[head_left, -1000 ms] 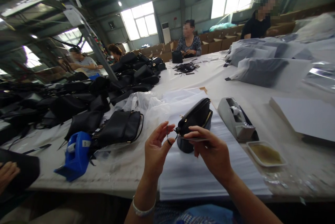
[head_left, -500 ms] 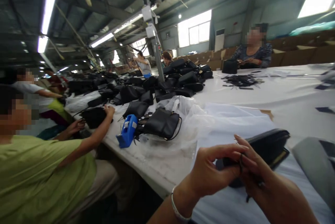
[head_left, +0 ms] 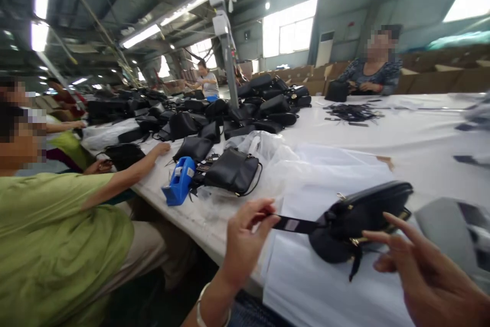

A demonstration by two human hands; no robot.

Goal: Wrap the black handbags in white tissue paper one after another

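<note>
The white worktop (head_left: 421,135) stretched out ahead of you, and white sheets (head_left: 317,286) covered its near edge. Your black bag (head_left: 367,215) lay on those sheets, tilted, between your hands. Your right hand (head_left: 432,271) came in from the lower right, open and holding nothing, its fingers spread and two of them pointing at the bag's side; whether they touched it, I could not tell. Your left hand (head_left: 245,243) rose with its fingers curled, pinching between thumb and fingertips the end of a black strip (head_left: 304,226) that stretched to the bag.
</note>
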